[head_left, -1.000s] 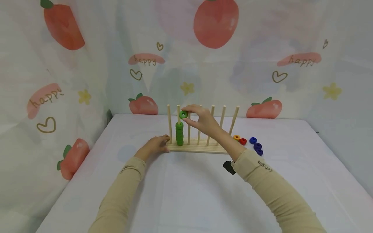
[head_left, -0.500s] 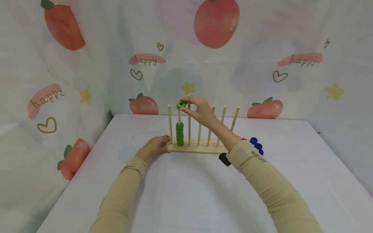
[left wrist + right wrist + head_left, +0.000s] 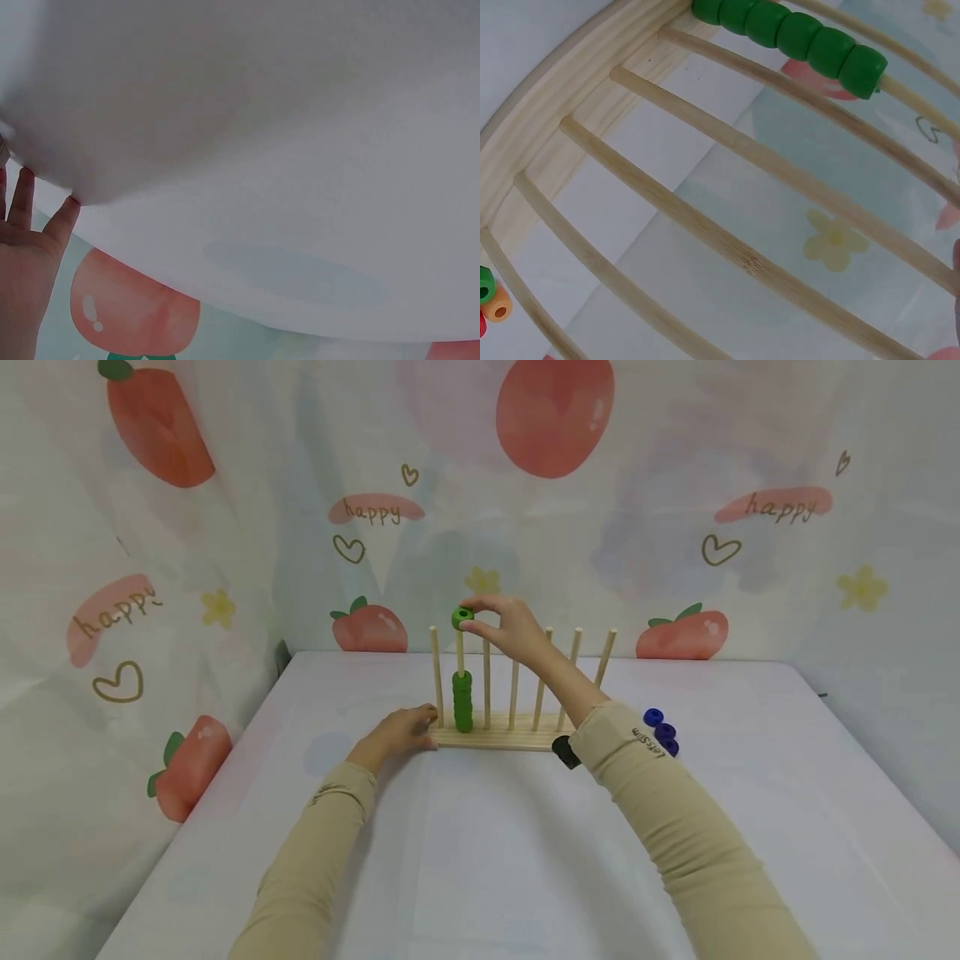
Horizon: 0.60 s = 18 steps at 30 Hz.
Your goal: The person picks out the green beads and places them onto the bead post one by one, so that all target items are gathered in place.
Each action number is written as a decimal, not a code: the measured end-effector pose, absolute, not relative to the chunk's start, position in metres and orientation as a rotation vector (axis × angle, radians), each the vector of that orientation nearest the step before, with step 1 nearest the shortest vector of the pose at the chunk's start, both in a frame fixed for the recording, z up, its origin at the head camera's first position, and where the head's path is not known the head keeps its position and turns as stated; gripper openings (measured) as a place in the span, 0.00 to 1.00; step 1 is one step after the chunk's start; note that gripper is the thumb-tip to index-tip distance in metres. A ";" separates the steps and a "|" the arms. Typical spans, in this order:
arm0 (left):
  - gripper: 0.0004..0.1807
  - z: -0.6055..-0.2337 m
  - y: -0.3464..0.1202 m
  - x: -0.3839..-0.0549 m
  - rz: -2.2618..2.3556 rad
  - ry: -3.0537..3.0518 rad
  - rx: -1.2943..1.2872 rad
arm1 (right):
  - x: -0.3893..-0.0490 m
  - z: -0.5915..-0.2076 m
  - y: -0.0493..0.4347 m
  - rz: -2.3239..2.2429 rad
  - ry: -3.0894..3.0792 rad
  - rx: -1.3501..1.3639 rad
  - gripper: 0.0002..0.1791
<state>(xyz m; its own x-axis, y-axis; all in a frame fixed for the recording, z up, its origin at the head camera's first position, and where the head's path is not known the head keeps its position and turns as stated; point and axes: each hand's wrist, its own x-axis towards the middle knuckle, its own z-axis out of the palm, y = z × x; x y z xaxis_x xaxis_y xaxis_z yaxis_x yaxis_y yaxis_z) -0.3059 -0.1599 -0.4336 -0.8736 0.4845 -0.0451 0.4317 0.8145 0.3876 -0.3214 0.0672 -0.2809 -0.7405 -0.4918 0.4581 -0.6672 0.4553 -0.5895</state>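
A wooden peg stand (image 3: 502, 739) with a row of upright pegs stands toward the back of the table. Several green beads (image 3: 462, 702) are stacked on its second peg from the left; the right wrist view shows this green stack (image 3: 795, 36) up close. My right hand (image 3: 513, 627) pinches one more green bead (image 3: 462, 618) between thumb and fingers at that peg's top. Whether the peg tip is inside its hole cannot be seen. My left hand (image 3: 401, 732) grips the left end of the base; in the left wrist view, fingertips of this hand (image 3: 34, 247) touch the white tabletop.
Blue beads (image 3: 653, 717) lie on the table right of the stand. By the stand's end, the right wrist view has a loose green bead (image 3: 486, 285), an orange bead (image 3: 496, 307) and part of a red one. A black device (image 3: 566, 752) sits at my right wrist.
My right hand has lifted the green bead up and slightly left, from beside the second peg to its top. The forearm now covers the orange and red beads. My left hand stays put.
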 end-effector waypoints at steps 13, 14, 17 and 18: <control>0.34 -0.437 -0.159 -0.308 0.578 2.843 0.696 | -0.323 -0.280 0.069 1.110 -2.550 1.036 0.20; 0.34 -0.437 -0.159 -0.308 0.576 2.846 0.695 | -0.323 -0.279 0.069 1.107 -2.552 1.038 0.20; 0.34 -0.435 -0.158 -0.309 0.579 2.846 0.678 | -0.322 -0.276 0.070 1.089 -2.560 1.052 0.20; 0.33 -0.435 -0.158 -0.309 0.582 2.846 0.675 | -0.322 -0.276 0.071 1.085 -2.560 1.057 0.19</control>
